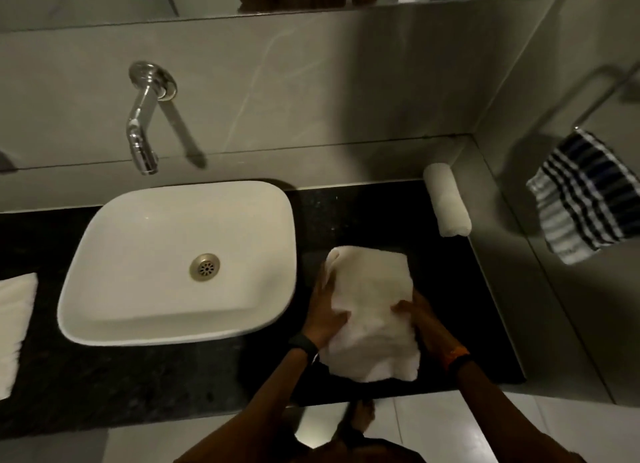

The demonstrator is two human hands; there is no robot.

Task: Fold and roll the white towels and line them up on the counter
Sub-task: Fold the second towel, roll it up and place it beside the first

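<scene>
A white towel [372,310] lies folded flat on the dark counter [173,376], lower centre-right of the frame, just right of the basin [138,254]. The left hand [327,312] rests on its left edge, fingers spread and pressing down, not closed around anything. The right hand [414,308] sits at the right edge with the thumb on top of the cloth; whether the fingers curl under the edge I cannot tell.

The step in hand looks like smoothing the fold before rolling. To do it well, square the long edges so they run parallel, press the creases flat, then start a tight roll from one short end, keeping both sides even so the roll does not cone.

One finished roll [446,199] lies right of centre, against the side wall and well apart from the flat towel. Another folded towel [14,324] waits at the far left edge of the frame.

Room is tight: the near end of the towel lies close to the counter's front edge, the basin rim hems it in on the left, and bare counter lies above and to the right, toward the roll. A striped cloth [585,202] hangs at right, clear of the work.
</scene>
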